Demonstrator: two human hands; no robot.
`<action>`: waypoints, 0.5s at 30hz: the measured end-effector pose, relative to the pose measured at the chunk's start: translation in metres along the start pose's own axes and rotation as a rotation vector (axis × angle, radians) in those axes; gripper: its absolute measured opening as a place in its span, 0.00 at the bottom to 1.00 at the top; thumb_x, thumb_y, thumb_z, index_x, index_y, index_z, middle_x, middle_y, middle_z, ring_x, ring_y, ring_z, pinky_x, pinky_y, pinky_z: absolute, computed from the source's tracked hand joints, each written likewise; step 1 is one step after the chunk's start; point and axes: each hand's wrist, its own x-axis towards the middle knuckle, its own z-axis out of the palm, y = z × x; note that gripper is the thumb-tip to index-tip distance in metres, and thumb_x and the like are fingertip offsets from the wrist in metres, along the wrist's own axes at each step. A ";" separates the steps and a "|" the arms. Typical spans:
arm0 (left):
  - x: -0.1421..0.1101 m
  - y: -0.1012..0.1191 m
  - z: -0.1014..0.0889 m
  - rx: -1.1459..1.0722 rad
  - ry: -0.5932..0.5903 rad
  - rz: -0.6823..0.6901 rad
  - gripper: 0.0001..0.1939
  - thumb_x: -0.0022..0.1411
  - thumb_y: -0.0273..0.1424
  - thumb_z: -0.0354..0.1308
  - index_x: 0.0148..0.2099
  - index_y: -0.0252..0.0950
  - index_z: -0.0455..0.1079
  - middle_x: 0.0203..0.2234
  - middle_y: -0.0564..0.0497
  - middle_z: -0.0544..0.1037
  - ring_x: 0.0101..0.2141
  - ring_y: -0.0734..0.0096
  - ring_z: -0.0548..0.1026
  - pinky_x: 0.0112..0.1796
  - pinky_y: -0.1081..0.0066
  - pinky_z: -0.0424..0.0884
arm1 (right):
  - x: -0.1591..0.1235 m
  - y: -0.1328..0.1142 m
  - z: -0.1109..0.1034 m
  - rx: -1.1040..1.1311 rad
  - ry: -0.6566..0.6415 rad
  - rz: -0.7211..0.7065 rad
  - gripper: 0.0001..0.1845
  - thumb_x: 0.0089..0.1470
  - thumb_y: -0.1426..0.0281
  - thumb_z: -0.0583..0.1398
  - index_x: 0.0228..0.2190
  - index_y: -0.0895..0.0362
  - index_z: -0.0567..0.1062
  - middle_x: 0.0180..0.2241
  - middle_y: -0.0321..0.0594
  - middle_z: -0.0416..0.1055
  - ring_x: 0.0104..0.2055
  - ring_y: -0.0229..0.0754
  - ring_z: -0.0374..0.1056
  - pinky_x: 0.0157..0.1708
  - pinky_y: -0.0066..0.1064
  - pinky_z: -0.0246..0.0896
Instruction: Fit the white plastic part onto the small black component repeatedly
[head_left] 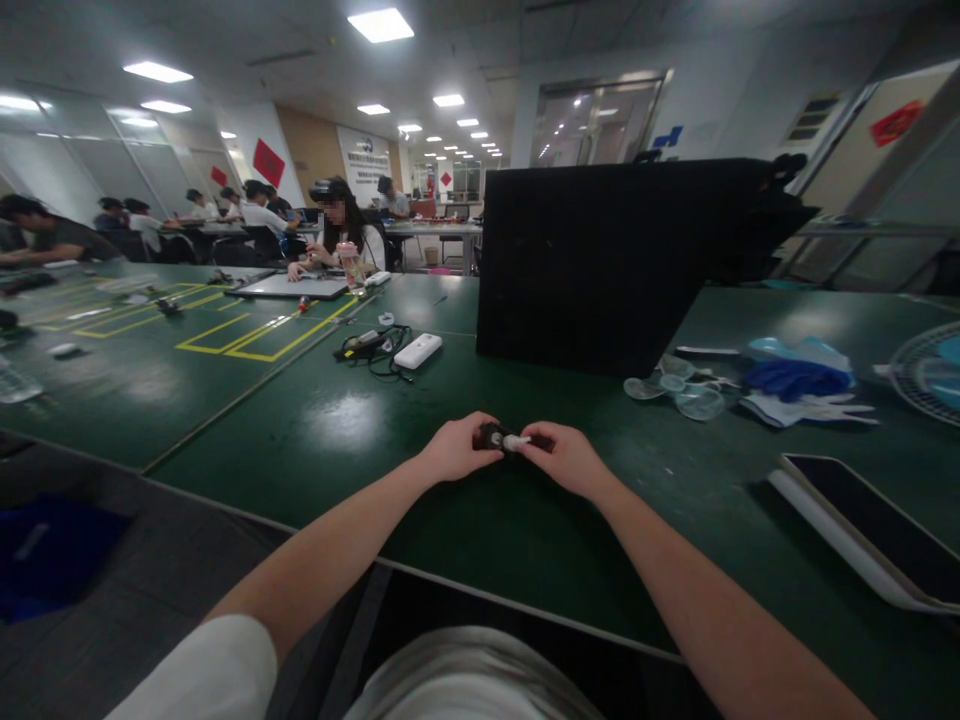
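Just above the table's near half, my left hand [459,447] is closed round a small dark part [491,436] with a round, light-coloured face; its exact kind I cannot make out. Opposite it, my right hand [564,457] pinches a small whitish piece [514,442] between thumb and fingers. The whitish piece meets the dark part's right side, between both hands. Whether the two are joined or only touching, I cannot tell. My fingers hide much of the dark part.
A large black box-shaped panel [585,265] stands behind my hands. Cables and a white power strip [418,351] lie left. Right are clear plastic cups [699,399], blue and white gloves [799,380], a tablet-like device [874,525] and a wire fan guard [926,372]. A person works across the table.
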 end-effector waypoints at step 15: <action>-0.002 -0.029 -0.032 0.239 0.141 0.053 0.24 0.58 0.40 0.64 0.55 0.41 0.71 0.52 0.46 0.75 0.52 0.56 0.74 0.55 0.58 0.68 | 0.004 0.021 -0.015 -0.097 0.119 0.209 0.35 0.62 0.42 0.48 0.34 0.56 0.81 0.31 0.43 0.78 0.31 0.43 0.72 0.29 0.32 0.62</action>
